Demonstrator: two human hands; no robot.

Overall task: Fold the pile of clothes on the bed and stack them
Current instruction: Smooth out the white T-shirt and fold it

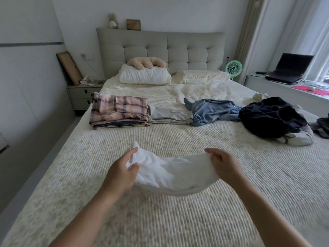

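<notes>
Head view: my left hand and right hand each pinch an end of a white garment above the bed. Folded stack sits at 11 o'clock, unfolded pile at 2.

Two bare forearms are seen entering from the bottom edge, ending in the left hand and the right hand. No sleeves are worn as far up as the arms are shown. The wrists are seen uncovered and the fingers plain. The nails are blurred and cannot be made out.
</notes>
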